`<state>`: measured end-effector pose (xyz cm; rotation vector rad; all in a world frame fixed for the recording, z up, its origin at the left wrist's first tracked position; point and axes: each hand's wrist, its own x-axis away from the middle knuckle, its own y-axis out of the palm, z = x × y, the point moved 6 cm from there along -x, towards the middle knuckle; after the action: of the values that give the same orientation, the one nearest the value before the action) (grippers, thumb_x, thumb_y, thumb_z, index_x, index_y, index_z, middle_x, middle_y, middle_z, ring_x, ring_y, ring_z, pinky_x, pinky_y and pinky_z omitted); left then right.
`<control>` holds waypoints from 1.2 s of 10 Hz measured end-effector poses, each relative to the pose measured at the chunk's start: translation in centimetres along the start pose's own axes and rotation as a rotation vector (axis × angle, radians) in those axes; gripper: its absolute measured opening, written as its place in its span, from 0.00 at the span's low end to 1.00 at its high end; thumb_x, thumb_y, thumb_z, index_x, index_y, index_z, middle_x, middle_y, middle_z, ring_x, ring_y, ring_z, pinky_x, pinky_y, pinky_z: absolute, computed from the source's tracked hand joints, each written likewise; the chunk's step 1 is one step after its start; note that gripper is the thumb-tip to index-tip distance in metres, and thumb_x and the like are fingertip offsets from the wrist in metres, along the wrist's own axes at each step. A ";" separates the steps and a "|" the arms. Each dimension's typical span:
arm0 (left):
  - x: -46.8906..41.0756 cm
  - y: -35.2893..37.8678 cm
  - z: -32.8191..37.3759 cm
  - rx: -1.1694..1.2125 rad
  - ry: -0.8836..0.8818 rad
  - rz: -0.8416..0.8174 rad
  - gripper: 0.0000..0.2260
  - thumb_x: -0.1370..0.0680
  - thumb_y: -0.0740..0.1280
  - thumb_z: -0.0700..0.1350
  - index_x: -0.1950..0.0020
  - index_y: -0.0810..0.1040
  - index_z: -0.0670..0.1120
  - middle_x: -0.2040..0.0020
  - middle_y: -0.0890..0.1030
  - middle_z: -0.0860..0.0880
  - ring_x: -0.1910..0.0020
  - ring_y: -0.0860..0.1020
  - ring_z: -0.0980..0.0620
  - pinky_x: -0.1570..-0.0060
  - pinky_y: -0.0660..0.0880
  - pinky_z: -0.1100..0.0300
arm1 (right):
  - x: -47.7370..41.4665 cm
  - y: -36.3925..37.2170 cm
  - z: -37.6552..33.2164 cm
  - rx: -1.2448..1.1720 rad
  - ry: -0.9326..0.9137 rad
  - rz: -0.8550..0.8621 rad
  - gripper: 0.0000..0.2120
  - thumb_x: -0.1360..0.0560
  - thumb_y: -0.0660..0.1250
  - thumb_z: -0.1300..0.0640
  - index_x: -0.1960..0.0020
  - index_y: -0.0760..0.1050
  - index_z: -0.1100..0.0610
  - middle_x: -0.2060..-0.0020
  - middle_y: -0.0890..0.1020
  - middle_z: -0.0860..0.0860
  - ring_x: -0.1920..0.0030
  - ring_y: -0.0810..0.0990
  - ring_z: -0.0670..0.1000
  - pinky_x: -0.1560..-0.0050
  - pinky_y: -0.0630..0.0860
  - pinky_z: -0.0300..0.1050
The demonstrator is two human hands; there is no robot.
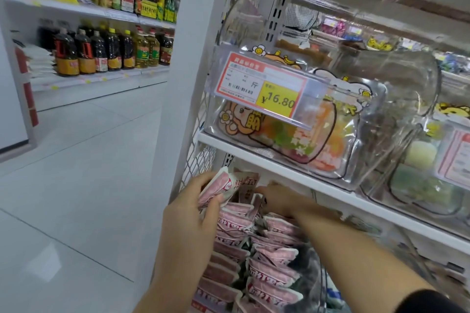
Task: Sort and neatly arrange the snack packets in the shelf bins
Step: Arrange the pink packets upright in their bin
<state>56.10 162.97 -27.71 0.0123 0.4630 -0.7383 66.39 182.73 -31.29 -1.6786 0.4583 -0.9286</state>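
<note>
Several pink snack packets (269, 259) lie in rows in a clear bin on the lower shelf. My left hand (193, 213) is closed around a bunch of pink packets (218, 185), held up at the bin's left back corner. My right hand (279, 198) reaches deep into the back of the bin under the shelf board, fingers resting on packets there; whether it grips one is hidden.
The white shelf board (292, 173) hangs just above my hands. On it stand clear bins of coloured sweets (292, 140) with a 16.80 price tag (262, 84). A white upright post (183, 84) borders the left. Oil bottles (106, 51) line shelves across the tiled aisle.
</note>
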 end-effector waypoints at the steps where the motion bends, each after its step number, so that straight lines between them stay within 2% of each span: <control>1: -0.2 0.2 -0.2 -0.014 -0.007 0.001 0.19 0.24 0.68 0.42 0.46 0.70 0.66 0.56 0.75 0.69 0.55 0.77 0.69 0.63 0.72 0.76 | -0.9 1.1 0.2 -0.009 -0.012 -0.067 0.18 0.21 0.59 0.63 0.31 0.66 0.64 0.35 0.73 0.59 0.34 0.70 0.57 0.54 0.66 0.35; 2: -0.3 0.2 -0.6 -0.033 -0.005 0.011 0.16 0.24 0.68 0.42 0.43 0.74 0.62 0.55 0.77 0.68 0.56 0.78 0.66 0.63 0.72 0.76 | -1.6 1.3 0.6 0.085 0.020 -0.038 0.15 0.23 0.64 0.61 0.37 0.71 0.63 0.41 0.78 0.59 0.40 0.75 0.56 0.54 0.64 0.42; 3: -0.2 0.3 -0.7 -0.037 -0.004 0.005 0.17 0.24 0.68 0.41 0.42 0.74 0.61 0.55 0.76 0.68 0.54 0.77 0.68 0.61 0.70 0.78 | -2.4 1.8 1.5 0.098 0.038 -0.011 0.13 0.24 0.60 0.66 0.41 0.75 0.62 0.46 0.80 0.59 0.45 0.78 0.57 0.56 0.69 0.43; 4: 0.0 0.2 -0.4 -0.032 0.004 -0.010 0.18 0.24 0.68 0.39 0.43 0.73 0.62 0.55 0.75 0.70 0.52 0.75 0.72 0.60 0.69 0.80 | -2.7 1.6 2.0 0.131 0.038 0.089 0.06 0.24 0.62 0.60 0.52 0.78 0.57 0.53 0.82 0.55 0.52 0.79 0.57 0.63 0.68 0.41; 5: 0.0 0.1 -0.6 -0.058 -0.002 -0.019 0.17 0.24 0.67 0.40 0.40 0.74 0.59 0.54 0.76 0.68 0.56 0.78 0.66 0.62 0.70 0.78 | -1.8 0.8 1.9 0.135 0.023 0.253 0.10 0.24 0.59 0.60 0.62 0.69 0.51 0.65 0.74 0.50 0.62 0.73 0.51 0.65 0.61 0.38; 6: 0.1 0.0 -0.6 -0.061 -0.003 -0.022 0.16 0.23 0.67 0.40 0.38 0.75 0.55 0.55 0.76 0.68 0.54 0.77 0.68 0.62 0.71 0.77 | -0.8 0.5 1.3 0.202 -0.043 0.261 0.07 0.23 0.59 0.61 0.59 0.71 0.54 0.62 0.71 0.49 0.61 0.73 0.51 0.64 0.60 0.41; 7: 0.1 0.0 -0.4 -0.042 -0.003 -0.026 0.16 0.23 0.67 0.41 0.38 0.75 0.56 0.54 0.77 0.67 0.54 0.77 0.67 0.62 0.71 0.77 | 0.4 -0.3 0.8 0.175 -0.078 0.272 0.08 0.21 0.59 0.58 0.47 0.75 0.57 0.59 0.71 0.47 0.56 0.74 0.52 0.61 0.63 0.40; 8: 0.2 0.0 -0.3 -0.040 0.001 -0.024 0.16 0.23 0.68 0.41 0.39 0.75 0.57 0.54 0.77 0.66 0.53 0.76 0.68 0.61 0.70 0.78 | 0.7 -1.0 1.4 0.052 -0.030 0.328 0.08 0.20 0.58 0.58 0.47 0.74 0.59 0.68 0.66 0.44 0.56 0.77 0.52 0.62 0.66 0.34; 9: 0.3 -0.1 -0.4 -0.045 -0.005 -0.031 0.16 0.23 0.68 0.41 0.38 0.75 0.56 0.54 0.78 0.64 0.55 0.77 0.65 0.63 0.70 0.77 | -0.4 -1.2 2.7 0.096 0.005 0.356 0.08 0.20 0.56 0.55 0.51 0.72 0.56 0.65 0.71 0.47 0.58 0.76 0.52 0.60 0.68 0.39; 10: 0.3 -0.2 -0.3 -0.062 0.000 -0.029 0.16 0.23 0.68 0.41 0.37 0.76 0.53 0.53 0.80 0.60 0.56 0.78 0.63 0.62 0.71 0.77 | 0.0 -1.5 3.6 0.055 0.036 0.421 0.09 0.19 0.53 0.56 0.57 0.67 0.54 0.65 0.72 0.49 0.66 0.71 0.49 0.67 0.65 0.38; 11: 0.3 -0.3 -0.2 -0.072 -0.002 -0.025 0.16 0.23 0.68 0.41 0.36 0.76 0.52 0.51 0.80 0.57 0.56 0.78 0.64 0.61 0.71 0.78 | 1.4 -1.4 3.1 0.081 -0.018 0.366 0.09 0.19 0.50 0.62 0.56 0.66 0.57 0.66 0.72 0.53 0.71 0.69 0.48 0.73 0.65 0.33; 12: 0.4 -0.1 -0.1 -0.070 -0.005 -0.040 0.17 0.23 0.67 0.41 0.36 0.75 0.53 0.52 0.81 0.56 0.63 0.78 0.60 0.68 0.71 0.75 | 2.6 -1.0 3.4 -0.187 -0.026 0.324 0.07 0.22 0.58 0.64 0.46 0.72 0.57 0.54 0.78 0.52 0.57 0.77 0.50 0.64 0.68 0.34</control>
<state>56.28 162.63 -27.99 -0.0643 0.4851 -0.7612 70.44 183.36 -29.73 -1.7158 0.7936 -0.6406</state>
